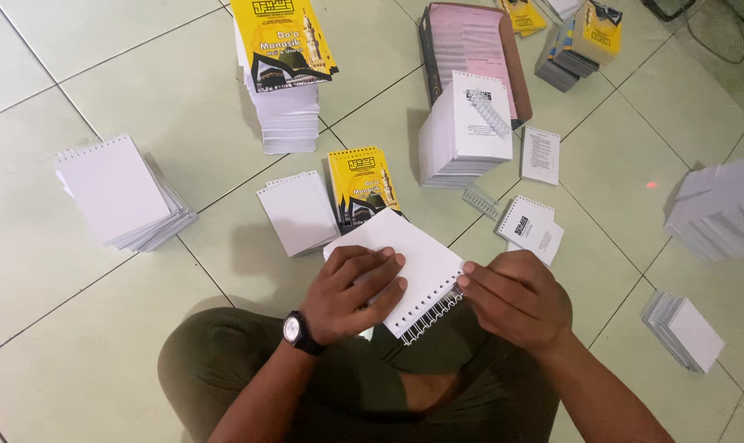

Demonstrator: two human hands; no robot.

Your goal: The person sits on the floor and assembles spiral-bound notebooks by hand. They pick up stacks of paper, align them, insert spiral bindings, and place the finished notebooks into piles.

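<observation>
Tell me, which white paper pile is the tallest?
The stack at top centre with a yellow booklet lying on it; the other white piles on the floor are all lower.

Floor tiles [76, 328]: pale green, with dark grout lines.
Booklet [396, 262] under both hands: plain white cover; wire binding [433, 316] along its lower edge is white.
Booklet cover [362, 187] at frame centre: yellow, with a black band and a dark building picture.
Stack [283, 49] at top centre: same yellow and black cover over white page edges.
Stack [117, 193] at left: white.
Box [470, 45] at top: dark walls, pink sheets inside.
Trousers [249, 361]: olive green.
Wristwatch [294, 330]: black strap, pale dial.
</observation>
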